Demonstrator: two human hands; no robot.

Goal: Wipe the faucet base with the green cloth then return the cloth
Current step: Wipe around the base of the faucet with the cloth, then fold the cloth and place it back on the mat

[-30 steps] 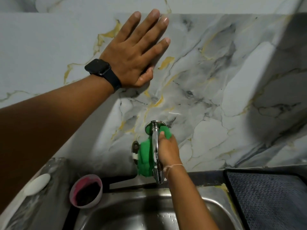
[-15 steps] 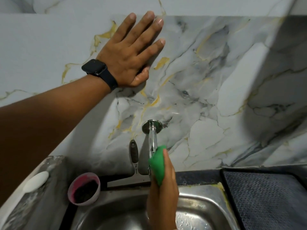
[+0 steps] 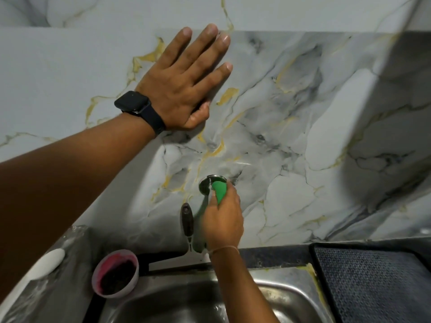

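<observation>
The chrome faucet base [image 3: 205,184] is a round flange on the marble wall above the sink. My right hand [image 3: 222,220] is closed around the green cloth [image 3: 219,190] and presses it against the right side of the flange, covering most of the faucet pipe. My left hand [image 3: 186,82] lies flat on the marble wall higher up, fingers spread, holding nothing. A black watch [image 3: 135,104] is on that wrist.
A steel sink [image 3: 186,299] lies below. A pink cup [image 3: 115,272] with dark contents stands at its left rim, beside a white soap bar [image 3: 45,263]. A dark-handled tool [image 3: 187,223] leans on the wall. A dark mat [image 3: 377,283] covers the counter at right.
My right hand has moved the green cloth from low on the faucet pipe back up to the flange at the wall. My left hand stays flat on the wall.
</observation>
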